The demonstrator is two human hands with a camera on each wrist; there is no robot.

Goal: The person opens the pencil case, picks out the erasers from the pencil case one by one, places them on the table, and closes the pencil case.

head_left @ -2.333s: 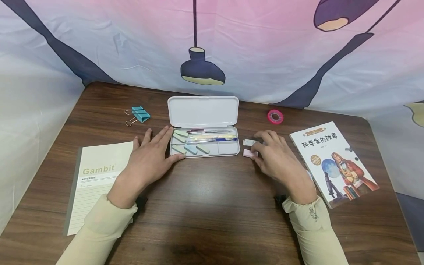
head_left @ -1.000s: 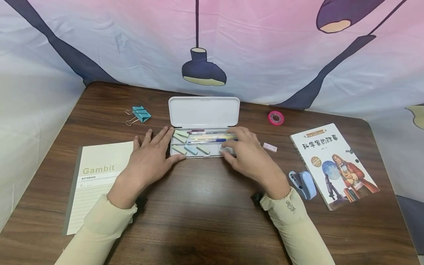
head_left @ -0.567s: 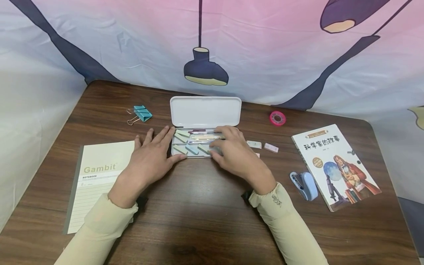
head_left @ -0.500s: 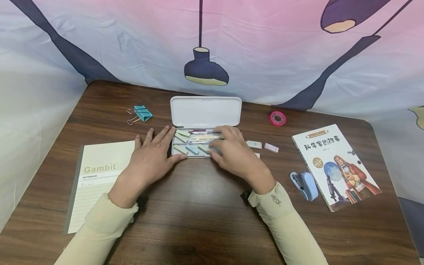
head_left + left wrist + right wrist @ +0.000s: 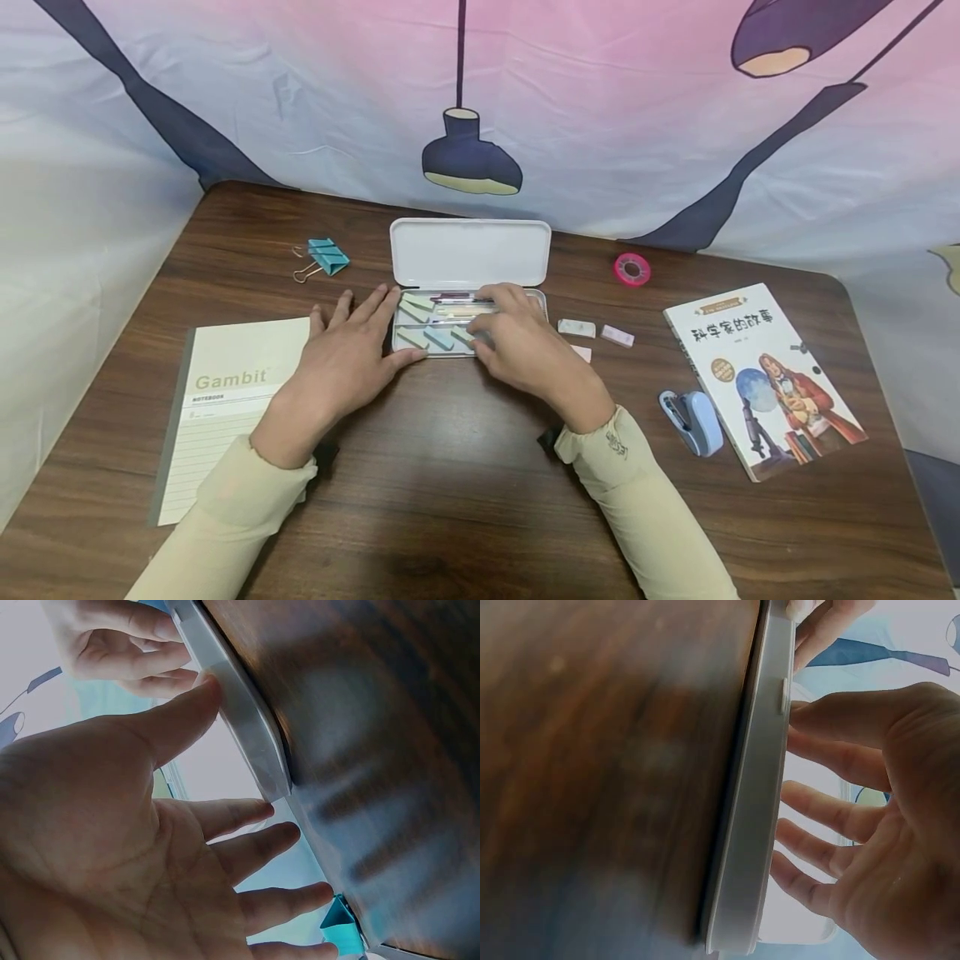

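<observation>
A white pencil case stands with its lid up. Pens lie in its back compartment, with small pale green blocks at the left end. A pale blue block and more green ones are in front. My left hand rests against the case's left end, fingers straight, thumb on the front edge. My right hand reaches over the right half, thumb and index finger beside the rightmost green block. Its fingers look spread and slightly bent; their tips are partly hidden behind the case wall.
Right of the case lie a white eraser-like block and pink ones. A blue stapler, a book and a pink tape roll are further right. Left are a notebook and a teal binder clip.
My right hand has moved left from the small blocks on the table to above the case, uncovering the stapler and those blocks. The left hand stays at the case's left end.
</observation>
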